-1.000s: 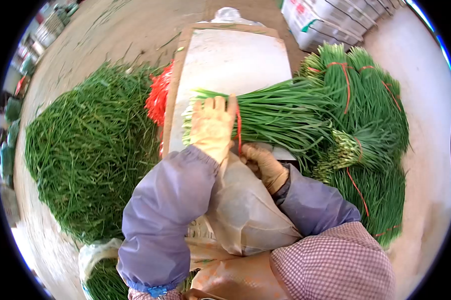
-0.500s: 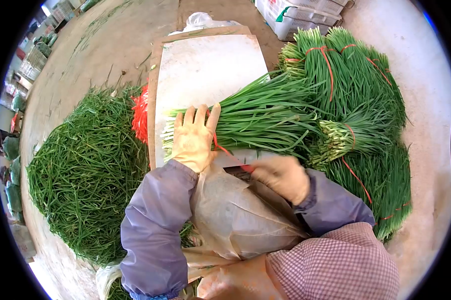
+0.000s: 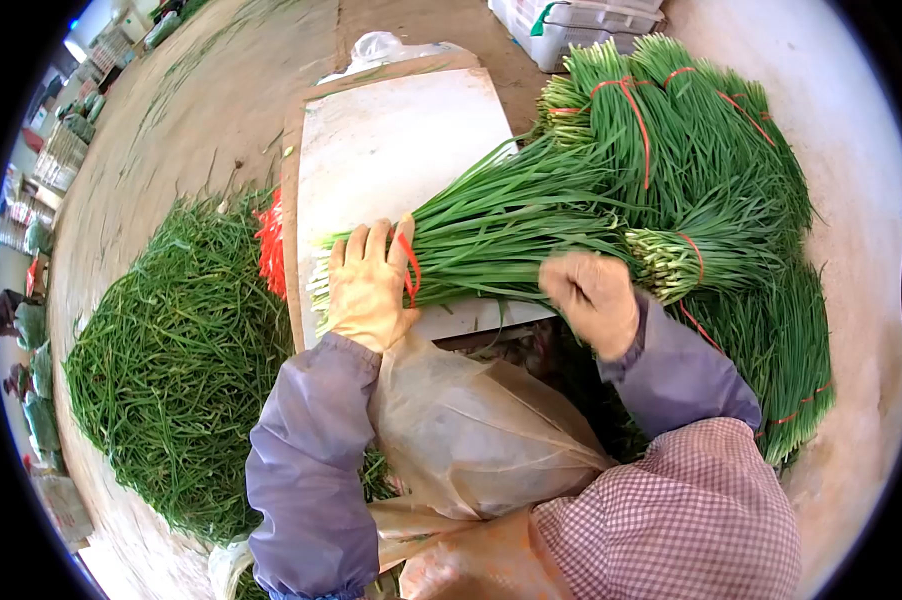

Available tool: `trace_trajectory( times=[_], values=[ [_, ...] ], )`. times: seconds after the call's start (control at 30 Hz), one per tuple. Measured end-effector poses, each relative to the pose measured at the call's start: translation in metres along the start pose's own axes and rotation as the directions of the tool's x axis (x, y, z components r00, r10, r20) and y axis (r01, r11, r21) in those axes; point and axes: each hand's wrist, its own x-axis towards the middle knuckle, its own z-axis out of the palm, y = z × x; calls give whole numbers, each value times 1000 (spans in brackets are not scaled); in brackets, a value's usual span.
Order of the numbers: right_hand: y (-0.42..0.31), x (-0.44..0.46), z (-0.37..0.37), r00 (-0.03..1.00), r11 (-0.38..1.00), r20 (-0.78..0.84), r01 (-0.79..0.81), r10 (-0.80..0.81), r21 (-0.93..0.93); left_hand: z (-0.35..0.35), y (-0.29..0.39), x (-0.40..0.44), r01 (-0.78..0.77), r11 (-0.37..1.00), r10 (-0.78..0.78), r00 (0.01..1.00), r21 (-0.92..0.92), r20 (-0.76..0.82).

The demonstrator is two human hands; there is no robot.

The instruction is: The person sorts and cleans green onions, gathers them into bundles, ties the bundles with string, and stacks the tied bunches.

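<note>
My left hand (image 3: pixel 366 290), in a tan glove, presses on the pale stem end of a green leafy bundle (image 3: pixel 516 240), its fingers apart. Beside its index finger a red tie (image 3: pixel 410 270) crosses the stems. The bundle lies across a white board (image 3: pixel 401 150), its leaf tips reaching right. My right hand (image 3: pixel 593 300), also gloved and slightly blurred, is closed near the lower edge of the leaves. Whether anything is inside its curled fingers is hidden.
Tied green bundles (image 3: pixel 711 160) are stacked on the right. A heap of loose greens (image 3: pixel 181 370) lies at the left, and red strips (image 3: pixel 272 245) hang at the board's left edge. White crates (image 3: pixel 571 30) stand at the back.
My right hand has moved right and up from the tie, which it no longer pulls out toward itself. My left hand stays on the stems. The view has shifted.
</note>
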Motion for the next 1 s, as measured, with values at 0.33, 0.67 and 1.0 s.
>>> trace_trajectory(
  times=[0.33,0.67,1.0],
  values=[
    [42,5,-78,973,963,-111,-220,204,-156,5,1,-1,8,999,-7,1000,38,-12],
    [77,15,-56,967,693,118,-73,224,-718,4,1,-1,12,1000,-13,1000,9,6],
    [54,5,-87,996,533,82,79,-18,-842,5,0,-2,5,1000,-5,1000,21,-25]
  ],
)
